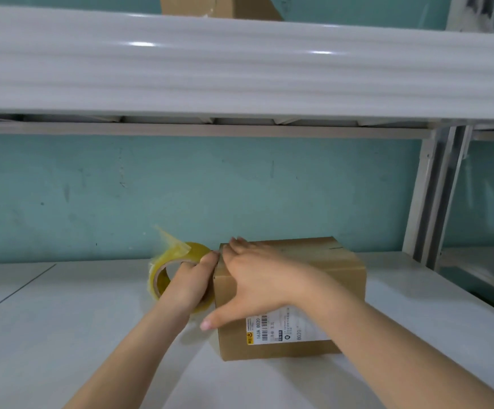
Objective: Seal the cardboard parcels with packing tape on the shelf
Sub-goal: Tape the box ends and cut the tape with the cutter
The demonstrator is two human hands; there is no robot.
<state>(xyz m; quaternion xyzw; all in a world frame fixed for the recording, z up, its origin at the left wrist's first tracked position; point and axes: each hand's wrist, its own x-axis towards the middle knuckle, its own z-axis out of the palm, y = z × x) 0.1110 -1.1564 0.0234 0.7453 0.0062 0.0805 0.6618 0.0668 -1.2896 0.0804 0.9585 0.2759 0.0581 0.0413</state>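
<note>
Parcel sits on the white shelf under our right hand, which lies flat on its top, fingers straight. Just beside its left edge, our left hand grips the yellowish tape roll.

brown cardboard parcel with white label, on white shelf; yellowish tape roll on edge, touching its left side.
</note>
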